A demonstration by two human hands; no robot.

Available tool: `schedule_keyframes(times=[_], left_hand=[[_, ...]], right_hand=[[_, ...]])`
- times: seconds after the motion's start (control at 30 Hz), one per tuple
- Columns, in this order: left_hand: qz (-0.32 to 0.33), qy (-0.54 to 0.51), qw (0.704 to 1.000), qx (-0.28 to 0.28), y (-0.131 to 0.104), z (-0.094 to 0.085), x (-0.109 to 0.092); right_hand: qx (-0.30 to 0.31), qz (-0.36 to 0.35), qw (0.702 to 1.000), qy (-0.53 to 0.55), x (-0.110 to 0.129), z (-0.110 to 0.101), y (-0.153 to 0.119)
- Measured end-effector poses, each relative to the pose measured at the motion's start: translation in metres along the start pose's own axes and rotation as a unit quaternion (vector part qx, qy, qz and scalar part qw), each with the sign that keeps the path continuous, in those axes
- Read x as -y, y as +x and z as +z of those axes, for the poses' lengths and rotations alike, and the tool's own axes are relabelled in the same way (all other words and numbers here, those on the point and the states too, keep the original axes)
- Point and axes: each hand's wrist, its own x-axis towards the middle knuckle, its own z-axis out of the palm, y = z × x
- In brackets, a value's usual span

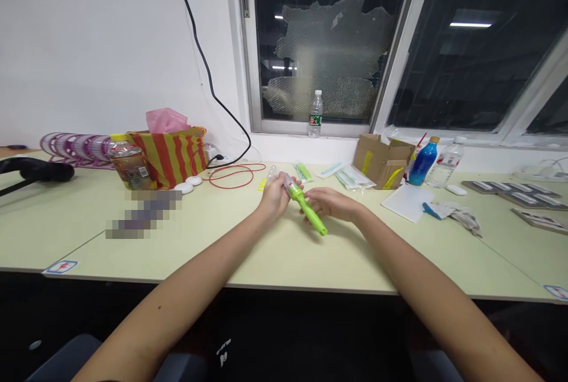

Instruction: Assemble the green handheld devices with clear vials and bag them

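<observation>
A tool with a bright green handle (313, 216) and a clear cylindrical head (289, 184) is held above the table, tilted with its handle end towards me and to the right. My left hand (274, 196) is closed around the clear head; its exact kind cannot be told. Beside the handle is my right hand (331, 203), fingers apart and loosely bent, the tips partly hidden behind the green handle. Whether they touch it is unclear. Just beyond my hands lie a green item in clear wrapping (304, 171) and a small yellow piece (261, 184).
A striped bag (175, 157) and a drink bottle (131, 163) stand at left, near a red cord (231, 185). To the right are a cardboard box (384, 160), packets (352, 178), a blue bottle (423, 163), white paper (407, 201) and gloves (459, 216).
</observation>
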Motion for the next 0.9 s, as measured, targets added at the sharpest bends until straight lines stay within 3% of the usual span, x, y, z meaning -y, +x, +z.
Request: schedule_keyframes(times=[0.07,0.13,0.3,0.37,0.47,0.57,0.63,0.73,0.8,0.83,0.9], left_hand=[[0.003,-0.003,1.000,0.020,-0.001,0.001,-0.002],[-0.002,-0.001,0.999,0.044,-0.002,0.000,-0.004],[0.006,0.080,0.992,0.095,0.000,0.002,-0.002],[-0.003,0.101,0.989,0.110,0.000,0.007,0.001],[-0.042,0.100,0.985,0.135,-0.004,0.016,0.007],[-0.051,0.095,0.986,0.125,-0.008,0.018,0.007],[-0.046,0.070,0.992,0.093,-0.008,0.014,0.001],[-0.058,0.039,0.996,0.057,-0.005,0.004,-0.011],[-0.065,0.041,0.996,0.042,-0.003,-0.003,-0.016],[-0.066,0.047,0.996,0.037,-0.002,-0.005,-0.017],[-0.067,0.059,0.995,0.040,-0.002,-0.008,-0.016]], right_hand=[[0.100,0.049,0.993,0.043,-0.001,0.013,-0.001],[0.117,0.067,0.989,0.055,-0.003,0.011,-0.002],[0.011,0.008,0.997,0.071,0.003,-0.029,-0.018],[-0.026,0.010,0.998,0.051,0.004,-0.036,-0.024],[-0.050,0.009,0.999,-0.015,0.003,-0.021,-0.023],[-0.023,-0.014,0.985,-0.169,0.012,0.001,-0.009],[-0.019,-0.004,0.954,-0.298,0.025,-0.001,0.005],[-0.183,0.021,0.887,-0.423,0.042,-0.037,0.034],[-0.273,0.079,0.754,-0.592,0.041,-0.068,0.056],[-0.275,0.094,0.737,-0.610,0.037,-0.081,0.066],[-0.255,0.112,0.729,-0.625,0.023,-0.099,0.085]])
